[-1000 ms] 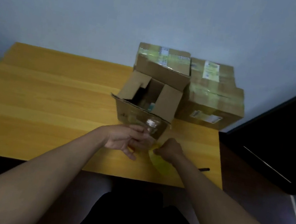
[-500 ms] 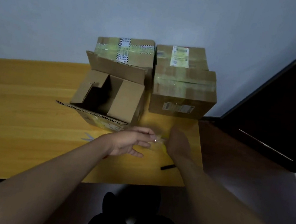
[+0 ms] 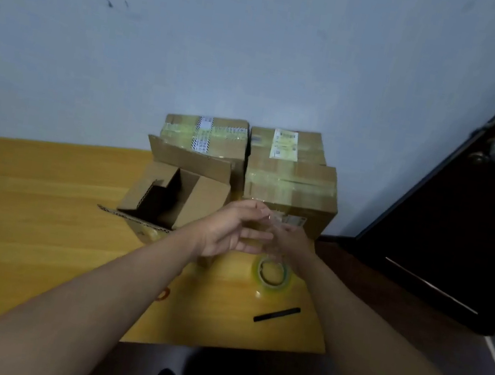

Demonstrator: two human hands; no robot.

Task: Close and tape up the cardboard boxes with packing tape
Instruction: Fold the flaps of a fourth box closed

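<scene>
hands meet over the tape roll

both hands are raised above the counter, just in front of the boxes. the left hand pinches a clear strip of tape – the right hand is half hidden behind it, its grip unclear. the tape roll lies flat below them. the open box sits left of two taped boxes.
</scene>
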